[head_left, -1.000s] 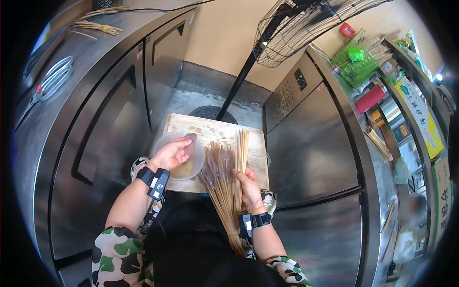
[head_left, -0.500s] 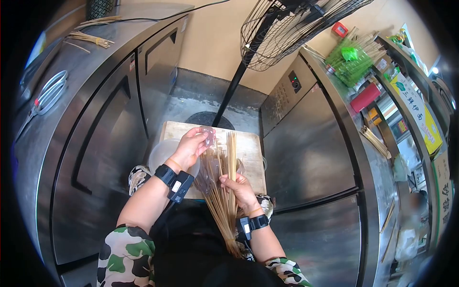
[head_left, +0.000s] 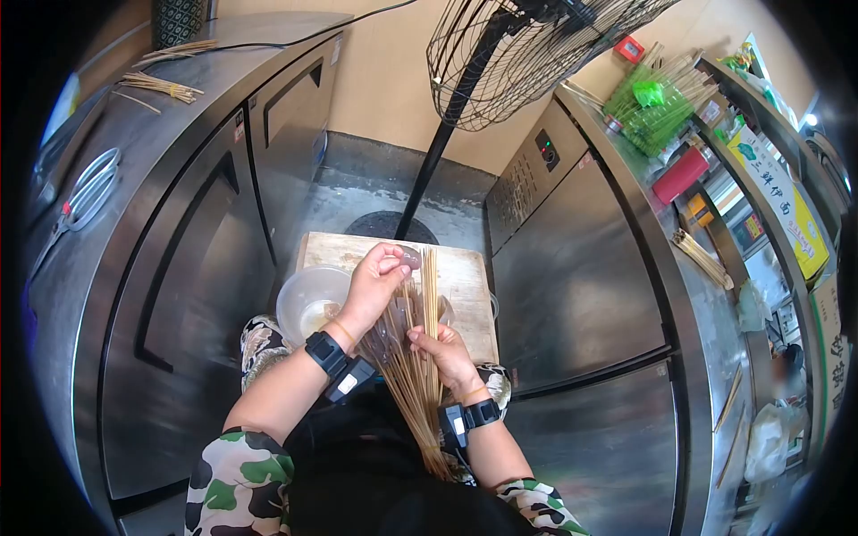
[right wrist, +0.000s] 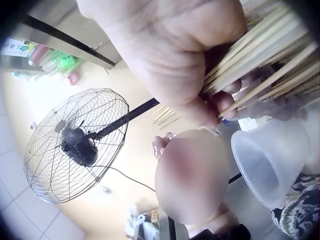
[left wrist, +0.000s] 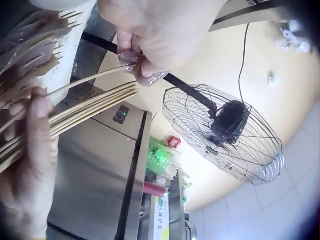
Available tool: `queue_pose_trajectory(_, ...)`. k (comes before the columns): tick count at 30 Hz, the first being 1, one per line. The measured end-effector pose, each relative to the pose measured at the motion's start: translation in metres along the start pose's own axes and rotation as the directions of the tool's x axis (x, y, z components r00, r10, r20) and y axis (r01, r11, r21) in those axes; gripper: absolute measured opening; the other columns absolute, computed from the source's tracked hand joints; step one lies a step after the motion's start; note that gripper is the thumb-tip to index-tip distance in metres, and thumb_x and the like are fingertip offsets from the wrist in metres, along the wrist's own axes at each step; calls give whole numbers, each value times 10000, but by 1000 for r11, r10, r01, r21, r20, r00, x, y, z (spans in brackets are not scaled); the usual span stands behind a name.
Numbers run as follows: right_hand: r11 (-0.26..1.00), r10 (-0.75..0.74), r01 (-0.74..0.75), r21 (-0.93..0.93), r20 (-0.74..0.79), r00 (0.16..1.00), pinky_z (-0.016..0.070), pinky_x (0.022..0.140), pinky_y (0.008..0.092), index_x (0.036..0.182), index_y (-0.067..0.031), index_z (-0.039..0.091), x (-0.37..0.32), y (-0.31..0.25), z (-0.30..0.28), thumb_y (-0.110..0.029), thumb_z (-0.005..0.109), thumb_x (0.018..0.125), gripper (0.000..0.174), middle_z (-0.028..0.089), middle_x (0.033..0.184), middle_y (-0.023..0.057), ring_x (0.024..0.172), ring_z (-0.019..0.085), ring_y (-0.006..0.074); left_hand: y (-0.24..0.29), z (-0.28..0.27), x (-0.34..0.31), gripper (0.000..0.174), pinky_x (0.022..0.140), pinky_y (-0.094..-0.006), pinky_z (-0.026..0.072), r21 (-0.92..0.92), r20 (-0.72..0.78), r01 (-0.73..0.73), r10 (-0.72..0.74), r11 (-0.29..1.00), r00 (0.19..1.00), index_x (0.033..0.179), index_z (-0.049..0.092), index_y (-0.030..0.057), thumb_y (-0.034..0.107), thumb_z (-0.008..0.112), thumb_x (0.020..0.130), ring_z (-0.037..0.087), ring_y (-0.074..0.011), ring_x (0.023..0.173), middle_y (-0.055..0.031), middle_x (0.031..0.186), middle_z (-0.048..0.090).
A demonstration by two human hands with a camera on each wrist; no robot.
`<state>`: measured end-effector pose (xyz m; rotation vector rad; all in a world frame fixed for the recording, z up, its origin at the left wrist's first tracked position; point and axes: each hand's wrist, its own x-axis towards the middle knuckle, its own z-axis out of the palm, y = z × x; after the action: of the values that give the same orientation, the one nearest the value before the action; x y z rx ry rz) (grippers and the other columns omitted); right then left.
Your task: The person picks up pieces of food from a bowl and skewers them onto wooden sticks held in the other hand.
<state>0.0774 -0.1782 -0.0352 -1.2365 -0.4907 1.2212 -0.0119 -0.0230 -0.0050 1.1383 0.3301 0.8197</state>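
The left hand (head_left: 371,284) pinches a glossy, purplish-grey slice (head_left: 410,258) between thumb and fingers, above the board. In the left wrist view one stick's tip meets the slice (left wrist: 150,78). The right hand (head_left: 450,359) grips a bundle of thin wooden sticks (head_left: 431,290), tips pointing away from the body; the left wrist view shows its thumb lying over them (left wrist: 37,130). Beside that bundle, sticks carrying similar slices (head_left: 384,335) fan out, their lower ends over the lap. The plastic tub (head_left: 288,304) sits by the left forearm, with a little inside.
A wooden board (head_left: 469,259) supports the tub and slices. Beyond it stands a black floor fan (head_left: 500,67). Steel cabinets flank both sides. Scissors (head_left: 89,192) and loose sticks (head_left: 165,87) lie on the left counter; green-wrapped sticks (head_left: 657,116) and a red cylinder (head_left: 680,175) are at right.
The left hand has moved from over the tub rightward with the slice, up to the stick tips. The right hand and its bundle have shifted slightly left, with one stick set apart from the bundle.
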Motion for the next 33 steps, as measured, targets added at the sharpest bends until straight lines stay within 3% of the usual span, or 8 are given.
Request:
queue_pose_trajectory(3, 999, -25, 25, -38, -4, 1000, 398, 545, 165, 850, -72, 628, -1, -2, 4, -86, 658, 811, 51, 603, 688, -16, 583, 517, 44, 7, 9, -7, 319, 775, -210, 472, -138, -162, -22, 0, 990, 987, 1163, 464, 37, -47, 510, 859, 592, -103, 865, -73, 952, 623)
queue_pose_trajectory(6, 995, -49, 48, -88, -15, 999, 390, 537, 163, 849, -74, 628, -2, -2, 6, -92, 655, 816, 46, 605, 690, -19, 576, 511, 38, 10, 12, -3, 405, 769, -214, 479, -172, -205, -106, 70, 979, 976, 1253, 452, 52, -36, 513, 862, 601, -109, 856, -60, 937, 621)
queue_pose_trajectory(12, 992, -64, 63, -114, -6, 998, 415, 561, 169, 863, -77, 630, 0, -2, 5, -90, 655, 817, 54, 605, 702, -29, 604, 530, 35, -2, 7, 6, 304, 745, -227, 505, 29, -245, -129, 132, 991, 960, 1166, 551, 35, -23, 511, 870, 615, -129, 843, -65, 951, 616)
queue_pose_trajectory(18, 993, -73, 73, -94, -2, 997, 425, 563, 171, 871, -76, 629, 0, -3, 6, -88, 654, 818, 59, 605, 709, -33, 607, 536, 34, -6, 7, 9, 233, 718, -246, 520, -83, -313, -136, 104, 987, 944, 1104, 560, -1, 18, 543, 873, 621, -151, 832, -68, 959, 611)
queue_pose_trajectory(21, 993, -89, 89, -79, -2, 996, 421, 556, 169, 872, -76, 627, 1, -1, 5, -90, 652, 820, 60, 604, 710, -33, 596, 529, 33, -8, 0, 7, 192, 734, -271, 518, -282, -273, 85, -165, 956, 948, 1044, 573, 8, 77, 583, 866, 616, -155, 824, -67, 966, 610)
queue_pose_trajectory(24, 991, -105, 103, -87, -17, 994, 417, 550, 169, 872, -76, 624, 4, 0, 5, -99, 648, 826, 57, 599, 709, -36, 589, 521, 32, -11, 0, -4, 161, 746, -286, 504, -362, -226, 216, -310, 907, 923, 988, 575, 37, 128, 606, 860, 600, -139, 829, -49, 947, 606)
queue_pose_trajectory(27, 991, -114, 112, -68, -22, 993, 406, 538, 170, 871, -77, 622, 6, 4, 3, -113, 644, 831, 58, 589, 699, -43, 581, 508, 29, -11, 3, -21, 134, 750, -287, 491, -301, -143, 356, -410, 885, 901, 957, 572, 60, 144, 610, 861, 581, -118, 843, -28, 939, 595)
queue_pose_trajectory(33, 989, -109, 107, -98, -14, 994, 377, 520, 166, 873, -81, 623, 3, 1, 5, -130, 649, 831, 69, 574, 682, -54, 570, 483, 20, -12, -2, -5, 182, 713, -281, 508, -416, -205, 225, -332, 881, 921, 1031, 474, 61, 84, 564, 874, 609, -152, 866, -97, 1005, 610)
